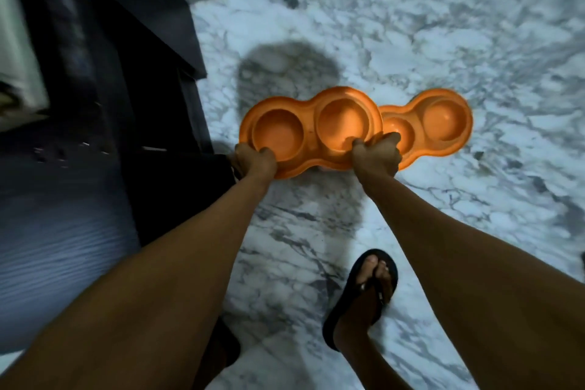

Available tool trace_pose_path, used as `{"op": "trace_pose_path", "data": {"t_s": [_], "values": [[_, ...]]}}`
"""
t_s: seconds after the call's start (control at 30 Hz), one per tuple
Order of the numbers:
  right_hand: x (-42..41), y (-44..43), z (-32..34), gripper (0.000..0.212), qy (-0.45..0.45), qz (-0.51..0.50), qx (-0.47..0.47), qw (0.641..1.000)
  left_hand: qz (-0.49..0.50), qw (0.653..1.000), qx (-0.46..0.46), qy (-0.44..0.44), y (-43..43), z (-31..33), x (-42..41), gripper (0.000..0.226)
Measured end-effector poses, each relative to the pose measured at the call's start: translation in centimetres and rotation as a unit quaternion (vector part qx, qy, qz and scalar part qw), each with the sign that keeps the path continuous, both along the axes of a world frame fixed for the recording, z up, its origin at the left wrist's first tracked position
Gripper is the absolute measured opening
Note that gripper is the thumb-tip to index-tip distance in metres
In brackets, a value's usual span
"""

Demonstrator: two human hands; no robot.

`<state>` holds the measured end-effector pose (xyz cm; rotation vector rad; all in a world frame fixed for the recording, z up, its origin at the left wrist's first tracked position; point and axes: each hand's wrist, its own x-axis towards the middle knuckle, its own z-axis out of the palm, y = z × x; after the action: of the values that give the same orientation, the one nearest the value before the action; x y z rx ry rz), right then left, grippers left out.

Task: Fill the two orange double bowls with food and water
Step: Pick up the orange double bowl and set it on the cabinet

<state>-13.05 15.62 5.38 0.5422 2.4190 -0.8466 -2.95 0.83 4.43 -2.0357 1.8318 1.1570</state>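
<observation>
Two orange double bowls hang above a marbled floor. The left double bowl (308,131) overlaps the near end of the right double bowl (437,128). All the visible cups look empty. My left hand (254,160) grips the near rim of the left bowl by its left cup. My right hand (376,153) grips where the two bowls overlap, thumb inside the left bowl's right cup and a finger on the right bowl's rim.
The white and grey marbled floor (443,25) spreads ahead and to the right. A dark cabinet or counter (104,79) rises along the left side. My foot in a black sandal (364,291) stands on the floor below the bowls.
</observation>
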Motion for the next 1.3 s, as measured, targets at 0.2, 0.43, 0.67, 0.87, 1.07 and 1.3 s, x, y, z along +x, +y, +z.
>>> {"op": "trace_pose_path", "data": {"t_s": [0.2, 0.43, 0.67, 0.87, 1.07, 1.3], "values": [[-4.1, 1.1, 19.5, 0.062, 0.021, 0.001, -0.032, 0.999, 0.016, 0.998, -0.030, 0.053, 1.1, 19.4, -2.9, 0.040], [-6.7, 2.6, 44.3, 0.056, 0.073, 0.015, -0.075, 0.994, 0.046, 0.984, -0.073, 0.156, 2.7, 43.7, -5.1, 0.032], [-3.3, 1.6, 61.9, 0.045, 0.143, -0.003, -0.137, 0.980, 0.081, 0.966, -0.087, 0.231, 2.7, 61.4, -2.0, 0.043], [3.7, -2.3, 70.2, 0.030, 0.195, 0.012, -0.196, 0.961, 0.105, 0.940, -0.135, 0.294, -0.9, 70.9, 5.4, 0.045], [14.9, -8.8, 74.3, 0.042, 0.208, 0.037, -0.234, 0.949, 0.143, 0.917, -0.163, 0.336, -7.0, 76.4, 17.5, 0.043], [27.6, -18.5, 77.0, 0.043, 0.196, 0.106, -0.270, 0.937, 0.196, 0.897, -0.187, 0.349, -14.7, 79.9, 32.3, 0.039]]}}
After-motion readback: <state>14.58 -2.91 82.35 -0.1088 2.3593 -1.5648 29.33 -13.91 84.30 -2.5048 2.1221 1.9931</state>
